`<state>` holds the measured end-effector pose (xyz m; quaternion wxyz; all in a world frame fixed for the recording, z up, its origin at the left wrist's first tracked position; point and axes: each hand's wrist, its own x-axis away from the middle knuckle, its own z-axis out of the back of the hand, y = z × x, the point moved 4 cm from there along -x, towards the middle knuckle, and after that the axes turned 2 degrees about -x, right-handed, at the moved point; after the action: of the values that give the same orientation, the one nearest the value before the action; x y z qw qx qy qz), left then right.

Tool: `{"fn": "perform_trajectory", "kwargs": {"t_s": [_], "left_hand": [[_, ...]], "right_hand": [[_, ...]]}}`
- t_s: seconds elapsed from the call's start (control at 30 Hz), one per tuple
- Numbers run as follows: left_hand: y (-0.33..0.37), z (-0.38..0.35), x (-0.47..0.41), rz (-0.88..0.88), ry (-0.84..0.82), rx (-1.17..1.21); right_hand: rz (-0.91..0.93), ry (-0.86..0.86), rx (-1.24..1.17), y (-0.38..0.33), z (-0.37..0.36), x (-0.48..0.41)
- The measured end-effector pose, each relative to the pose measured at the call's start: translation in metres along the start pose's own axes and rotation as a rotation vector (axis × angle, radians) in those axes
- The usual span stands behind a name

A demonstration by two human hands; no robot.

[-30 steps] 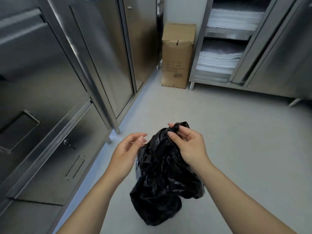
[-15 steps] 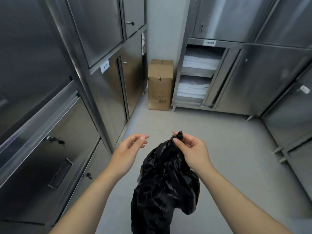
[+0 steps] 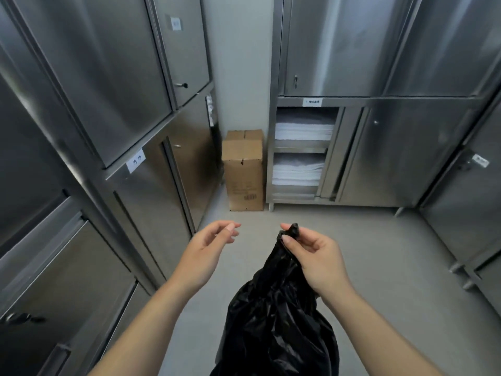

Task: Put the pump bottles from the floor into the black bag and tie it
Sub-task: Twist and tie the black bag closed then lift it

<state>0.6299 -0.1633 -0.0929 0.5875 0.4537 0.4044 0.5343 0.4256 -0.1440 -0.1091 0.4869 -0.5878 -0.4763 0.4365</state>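
Note:
A black plastic bag (image 3: pixel 276 321) hangs bulging in front of me, its neck gathered into a twisted top. My right hand (image 3: pixel 314 256) pinches that top between thumb and fingers and carries the bag's weight. To the left of the bag, my left hand (image 3: pixel 208 245) hovers apart from it, fingers loosely curled and holding nothing. No pump bottles show on the floor; whatever is inside the bag is hidden.
Steel cabinets (image 3: pixel 89 131) line the left side, and more cabinets (image 3: pixel 406 147) stand at the back and right. A tall cardboard box (image 3: pixel 242 172) stands in the far corner. An open shelf holds stacked white linen (image 3: pixel 302 131). Grey floor (image 3: pixel 393 267) lies ahead.
My view has tilted up and the bag has risen with my right hand. The left hand has moved away from the bag, widening the gap between the hands.

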Motion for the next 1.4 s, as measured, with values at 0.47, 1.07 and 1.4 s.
{"fn": "perform_trajectory", "kwargs": {"t_s": [0.47,1.07,1.4], "left_hand": [[0.05,-0.031,-0.192,-0.084,0.042,-0.242],[0.113,0.088,-0.591,-0.362,0.1,-0.541],[0.184,0.147,-0.782,-0.427,0.189,-0.693]], "right_hand": [[0.111,-0.176,0.01,-0.031,0.006,-0.21],[0.44,-0.093,0.085,-0.15,-0.088,-0.62],[0.691,-0.051,0.036,-0.301,-0.16,-0.851]]}}
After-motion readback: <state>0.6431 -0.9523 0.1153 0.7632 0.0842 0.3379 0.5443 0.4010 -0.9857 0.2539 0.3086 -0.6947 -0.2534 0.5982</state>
